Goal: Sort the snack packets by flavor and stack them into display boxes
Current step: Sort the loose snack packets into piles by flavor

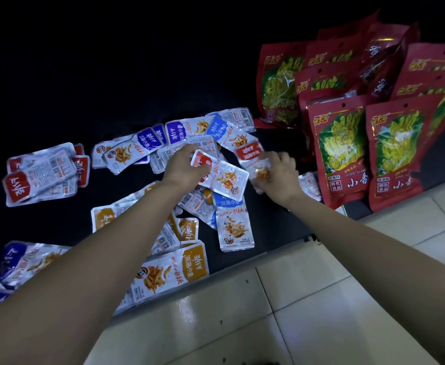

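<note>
On the dark worktop (pixel 137 75), near the standing red bags (pixel 347 154), the left hand (pixel 183 167) has its grip pinched on a red-labelled packet (pixel 226 177). The right hand (pixel 279 175), closer to the red bags, curls its grip round a second red-labelled packet (pixel 250 151). A stack of red packets (pixel 39 175) and some orange packets (pixel 179 267) lie well apart from the bags.

The small packets (pixel 232 225) are shiny silver plastic foil, smooth, with crinkled edges that catch the light and glossy printed colour panels. The big red bags (pixel 342 151) are glossy plastic film, creased and reflective. The surface (pixel 84 88) under them is matt black, and the pale floor tiles (pixel 295 312) are smooth with a soft sheen.
</note>
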